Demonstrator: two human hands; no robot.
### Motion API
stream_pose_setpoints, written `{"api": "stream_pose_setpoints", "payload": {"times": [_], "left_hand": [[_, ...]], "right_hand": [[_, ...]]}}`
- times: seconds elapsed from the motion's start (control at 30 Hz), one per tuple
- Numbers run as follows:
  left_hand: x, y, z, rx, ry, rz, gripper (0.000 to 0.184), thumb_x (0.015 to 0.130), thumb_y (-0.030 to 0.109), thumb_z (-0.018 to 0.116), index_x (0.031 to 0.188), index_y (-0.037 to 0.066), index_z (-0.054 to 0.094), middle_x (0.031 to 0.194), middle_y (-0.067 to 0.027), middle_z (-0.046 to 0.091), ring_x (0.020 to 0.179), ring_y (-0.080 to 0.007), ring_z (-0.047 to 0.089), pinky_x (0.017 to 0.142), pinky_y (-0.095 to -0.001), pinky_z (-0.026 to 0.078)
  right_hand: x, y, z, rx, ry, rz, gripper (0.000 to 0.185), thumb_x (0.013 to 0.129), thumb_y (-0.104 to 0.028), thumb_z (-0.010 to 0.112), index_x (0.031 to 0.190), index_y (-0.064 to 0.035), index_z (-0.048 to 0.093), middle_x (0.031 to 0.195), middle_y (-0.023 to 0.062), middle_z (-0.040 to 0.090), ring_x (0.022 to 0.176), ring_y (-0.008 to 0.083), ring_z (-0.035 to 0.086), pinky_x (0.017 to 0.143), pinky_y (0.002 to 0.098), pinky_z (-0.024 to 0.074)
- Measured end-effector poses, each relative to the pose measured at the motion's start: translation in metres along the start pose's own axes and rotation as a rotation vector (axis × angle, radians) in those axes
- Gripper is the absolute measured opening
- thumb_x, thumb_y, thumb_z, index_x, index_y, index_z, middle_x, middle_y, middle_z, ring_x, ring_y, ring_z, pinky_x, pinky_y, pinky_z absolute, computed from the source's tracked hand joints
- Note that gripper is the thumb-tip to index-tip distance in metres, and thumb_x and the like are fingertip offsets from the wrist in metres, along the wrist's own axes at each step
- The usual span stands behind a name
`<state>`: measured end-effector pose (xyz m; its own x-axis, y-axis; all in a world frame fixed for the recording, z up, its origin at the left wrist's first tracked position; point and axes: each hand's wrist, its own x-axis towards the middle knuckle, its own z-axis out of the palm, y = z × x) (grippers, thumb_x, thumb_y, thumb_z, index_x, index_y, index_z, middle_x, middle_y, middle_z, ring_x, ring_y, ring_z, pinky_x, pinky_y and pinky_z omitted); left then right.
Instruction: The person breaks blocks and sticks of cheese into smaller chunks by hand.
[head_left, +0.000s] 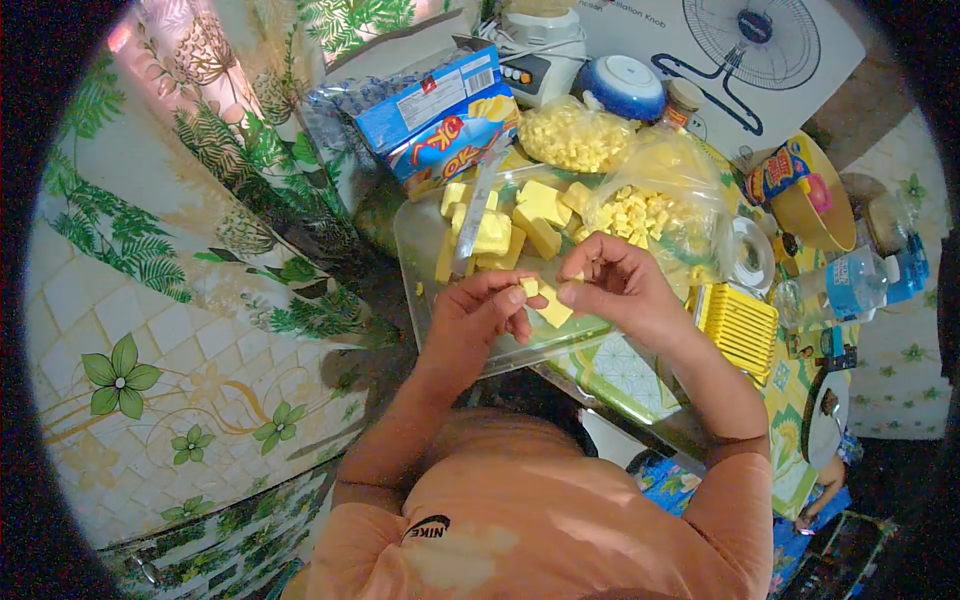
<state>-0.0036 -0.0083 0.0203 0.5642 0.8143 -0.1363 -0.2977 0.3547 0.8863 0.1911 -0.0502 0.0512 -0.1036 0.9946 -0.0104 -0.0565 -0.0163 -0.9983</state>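
My left hand (485, 312) pinches a small pale yellow cube (528, 287) between thumb and fingertips. Close to its right, my right hand (610, 285) has its thumb and fingers together on a small yellow piece (579, 277), partly hidden by the fingers. Both are over a clear tray (415, 240). A flat yellow slab (555, 309) lies beneath them. Larger yellow blocks (540, 218) sit behind on the tray, and a knife (476, 205) rests across some of them. An open plastic bag (690, 195) holding small yellow cubes (632, 214) is behind my right hand.
Behind the tray stand a blue box (445, 125), another bag of cubes (575, 138), a blue bowl (622, 86) and a white appliance (540, 55). On the right are a yellow slotted rack (738, 332), a bottle (840, 285), a tan bowl (835, 205) and another person's arm (825, 495).
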Motion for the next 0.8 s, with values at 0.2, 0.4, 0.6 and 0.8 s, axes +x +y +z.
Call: {"api": "stream_pose_setpoints", "payload": {"times": [0.2,0.4,0.6,0.8], "left_hand": [[0.002,-0.009,0.0,-0.027,-0.018,-0.007,0.018,0.085,0.015,0.06,0.097,0.001,0.061,0.074,-0.0015,0.06,0.058,-0.0085,0.053,0.055,-0.0211,0.041],[0.003,-0.01,-0.002,-0.015,-0.074,-0.014,0.02,0.086,0.018,0.059,0.095,0.001,0.061,0.075,-0.001,0.06,0.057,-0.0075,0.053,0.052,-0.0199,0.037],[0.004,-0.008,0.0,-0.003,-0.057,-0.036,0.02,0.086,0.019,0.058,0.094,0.001,0.061,0.073,-0.0013,0.06,0.057,-0.0075,0.053,0.053,-0.0197,0.038],[0.003,-0.006,0.002,0.069,-0.046,-0.023,0.017,0.085,0.016,0.06,0.093,0.0,0.062,0.074,-0.0013,0.06,0.059,-0.007,0.053,0.055,-0.0204,0.041]], "right_hand": [[-0.004,-0.001,0.012,-0.548,0.059,-0.246,0.022,0.076,-0.016,0.071,0.089,-0.0052,0.057,0.081,0.005,0.056,0.061,0.0138,0.054,0.056,0.0259,0.046],[-0.003,-0.009,0.009,-0.664,-0.002,-0.396,0.023,0.075,-0.01,0.067,0.097,-0.0065,0.061,0.086,0.0084,0.056,0.076,0.0198,0.057,0.06,0.0269,0.0487],[-0.003,-0.011,0.009,-0.493,-0.034,-0.278,0.022,0.076,-0.012,0.068,0.098,-0.0068,0.062,0.088,0.0075,0.057,0.079,0.0174,0.057,0.061,0.0265,0.0493],[-0.001,-0.01,0.009,-0.573,0.0,-0.259,0.021,0.077,-0.012,0.068,0.097,-0.0059,0.063,0.09,0.0079,0.057,0.08,0.0173,0.057,0.062,0.0258,0.0497]]}}
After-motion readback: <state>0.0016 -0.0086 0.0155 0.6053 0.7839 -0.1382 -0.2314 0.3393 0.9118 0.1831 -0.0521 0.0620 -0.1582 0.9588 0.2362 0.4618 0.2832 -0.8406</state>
